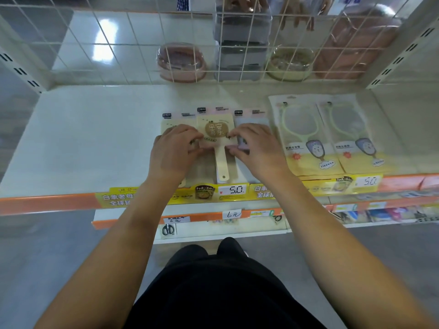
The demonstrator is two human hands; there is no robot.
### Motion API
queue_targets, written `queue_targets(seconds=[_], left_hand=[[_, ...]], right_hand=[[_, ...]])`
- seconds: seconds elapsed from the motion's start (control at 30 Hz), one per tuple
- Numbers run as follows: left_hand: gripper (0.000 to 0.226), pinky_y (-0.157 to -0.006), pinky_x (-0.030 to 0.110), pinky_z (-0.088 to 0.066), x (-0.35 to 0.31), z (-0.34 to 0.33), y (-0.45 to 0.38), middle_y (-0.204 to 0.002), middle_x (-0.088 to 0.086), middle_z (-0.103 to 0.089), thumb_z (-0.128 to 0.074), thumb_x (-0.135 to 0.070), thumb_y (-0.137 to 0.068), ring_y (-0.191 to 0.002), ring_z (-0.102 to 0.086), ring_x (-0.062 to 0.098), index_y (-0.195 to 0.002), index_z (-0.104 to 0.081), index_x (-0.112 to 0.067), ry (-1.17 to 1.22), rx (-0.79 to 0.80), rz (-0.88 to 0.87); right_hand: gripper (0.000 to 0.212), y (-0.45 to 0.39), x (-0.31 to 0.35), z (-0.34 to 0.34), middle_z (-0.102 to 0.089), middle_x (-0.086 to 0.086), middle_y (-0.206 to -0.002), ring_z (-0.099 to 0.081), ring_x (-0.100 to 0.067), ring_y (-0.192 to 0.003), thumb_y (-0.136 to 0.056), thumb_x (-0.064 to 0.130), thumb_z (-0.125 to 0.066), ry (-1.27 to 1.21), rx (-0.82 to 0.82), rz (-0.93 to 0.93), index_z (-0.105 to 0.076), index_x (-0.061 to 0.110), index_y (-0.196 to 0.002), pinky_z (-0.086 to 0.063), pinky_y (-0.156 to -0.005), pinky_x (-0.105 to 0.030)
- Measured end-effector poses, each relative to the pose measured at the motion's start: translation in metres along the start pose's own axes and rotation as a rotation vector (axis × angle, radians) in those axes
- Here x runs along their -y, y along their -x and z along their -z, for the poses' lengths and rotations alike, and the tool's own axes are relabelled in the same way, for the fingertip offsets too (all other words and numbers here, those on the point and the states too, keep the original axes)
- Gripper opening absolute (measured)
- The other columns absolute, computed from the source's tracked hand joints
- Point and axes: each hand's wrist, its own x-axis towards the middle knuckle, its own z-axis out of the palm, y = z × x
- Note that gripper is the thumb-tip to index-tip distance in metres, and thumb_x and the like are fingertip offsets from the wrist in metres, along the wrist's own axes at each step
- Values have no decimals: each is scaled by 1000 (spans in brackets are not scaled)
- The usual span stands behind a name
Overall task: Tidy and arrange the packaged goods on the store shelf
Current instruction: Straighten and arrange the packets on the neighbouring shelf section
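Note:
Three packaged hand mirrors lie side by side on the white shelf (95,138). The middle cream mirror pack (217,129) shows a brown heart print and a long handle pointing toward me. My left hand (174,150) pinches its left edge, covering most of the left mirror pack (167,123). My right hand (255,148) pinches the middle pack's right edge and lies over the grey right mirror pack (251,119). Two larger packs with green round mirrors, the nearer green pack (299,138) and the outer green pack (351,136), lie flat to the right.
A wire grid panel (133,43) backs the shelf; behind it stand plastic containers (181,62), where another person's hands (249,5) are working. An orange price rail (47,203) with yellow tags runs along the front edge. A lower shelf (213,224) holds scissors.

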Motion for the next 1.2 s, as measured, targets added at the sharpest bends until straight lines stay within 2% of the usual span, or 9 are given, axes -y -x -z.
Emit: queue_targets(seconds=[0.1,0.27,0.37,0.47,0.67,1.0,1.2], left_hand=[[36,-89,34,-38,-1,-1,-2,-119,-12,-62,-66,-52,-82,-113,-54,16,-109,-70,-27,9,-17,24],[39,-91,35,-38,-3,-1,-2,-118,-12,-63,-67,-53,-80,-113,-54,17,-108,-70,-27,17,-17,42],[38,-89,35,-38,-3,0,-2,-120,-12,-62,-67,-55,-80,-113,-53,17,-110,-68,-30,-11,-17,47],[45,-92,38,-39,-5,4,1,-123,-10,-61,-66,-57,-79,-114,-52,19,-113,-67,-29,13,-21,36],[29,-91,40,-44,-3,3,5,-118,-10,-62,-66,-47,-84,-112,-54,20,-105,-70,-28,23,-15,17],[28,-90,40,-44,-3,2,3,-117,-11,-63,-66,-48,-84,-111,-54,19,-103,-70,-29,22,-12,15],[21,-87,41,-45,-1,-2,4,-113,-11,-64,-66,-43,-85,-109,-54,21,-101,-69,-30,-4,-28,-4]], right_hand=[[36,-1,-5,0,-62,3,-118,-50,-24,-117,-84,34,-73,-15,3,8,-65,22,-116,-44,-96,-41],[43,0,-8,-1,-61,0,-122,-50,-24,-120,-84,40,-71,-32,4,-13,-63,18,-121,-44,-97,-38],[45,-1,-7,3,-59,0,-124,-48,-24,-122,-82,33,-75,-21,27,-2,-62,19,-123,-40,-100,-34],[53,2,-9,10,-50,0,-135,-38,-24,-130,-82,23,-75,28,98,-18,-57,21,-132,-30,-107,-31],[40,5,-13,15,-49,1,-135,-38,-27,-127,-84,11,-64,82,96,-95,-63,23,-122,-36,-105,-39],[38,0,-9,15,-49,0,-135,-37,-27,-127,-89,12,-62,63,92,-118,-62,23,-125,-37,-104,-38],[36,-1,-11,12,-53,-1,-132,-44,-26,-126,-88,16,-64,75,83,-102,-63,22,-124,-39,-102,-38]])
